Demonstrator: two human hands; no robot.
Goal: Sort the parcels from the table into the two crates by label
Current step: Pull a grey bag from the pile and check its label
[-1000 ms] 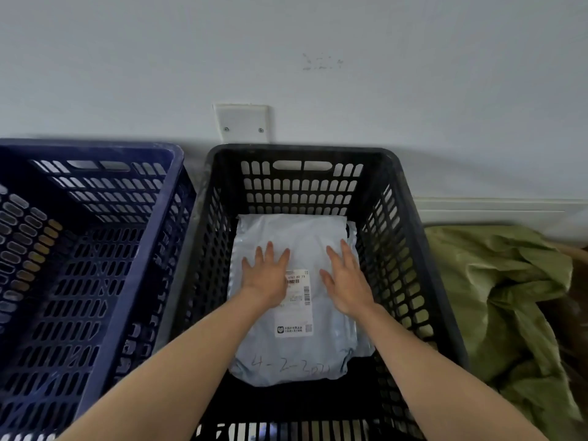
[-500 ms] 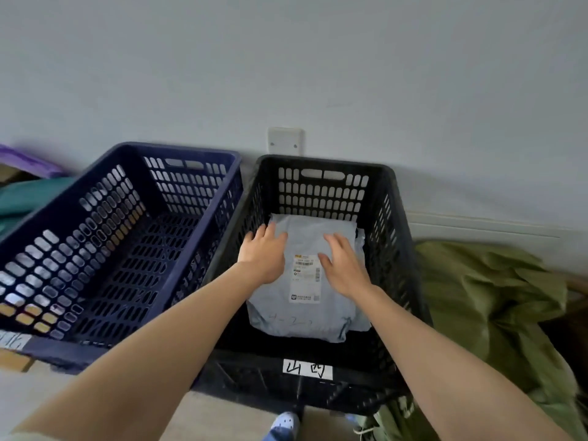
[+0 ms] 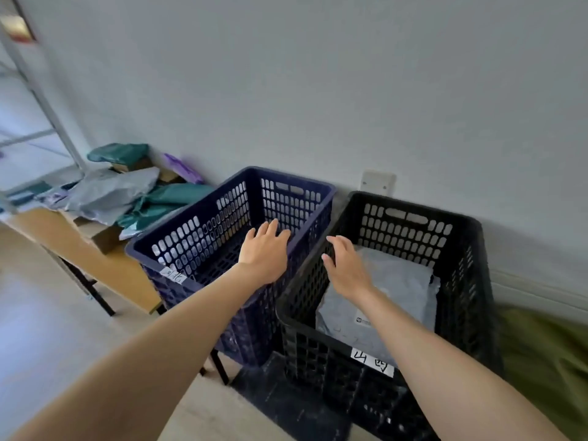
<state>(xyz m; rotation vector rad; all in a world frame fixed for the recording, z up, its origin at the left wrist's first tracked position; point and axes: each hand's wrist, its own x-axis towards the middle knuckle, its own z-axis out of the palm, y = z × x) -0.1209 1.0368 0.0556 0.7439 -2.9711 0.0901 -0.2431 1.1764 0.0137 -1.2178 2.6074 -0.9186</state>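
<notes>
Grey plastic mailer parcel (image 3: 404, 281) already sorted, flat on the floor of the black perforated plastic crate (image 3: 471, 246). Hovering empty, fingers loosely spread: left hand (image 3: 265, 249) over the dark blue perforated plastic crate (image 3: 197, 230), right hand (image 3: 345, 268) above the black one's left rim. Next, probably: turn left to the heap of grey and green mailers (image 3: 114, 194) on the wooden counter (image 3: 79, 246) — take the top one, turn its label up, match it to the white handwritten crate tags (image 3: 372, 361) before carrying.

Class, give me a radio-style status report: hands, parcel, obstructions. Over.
Left hand open over blue crate, right hand open over black crate. Grey parcel flat inside black crate. Parcel pile waiting on table; no obstruction seen.
</notes>
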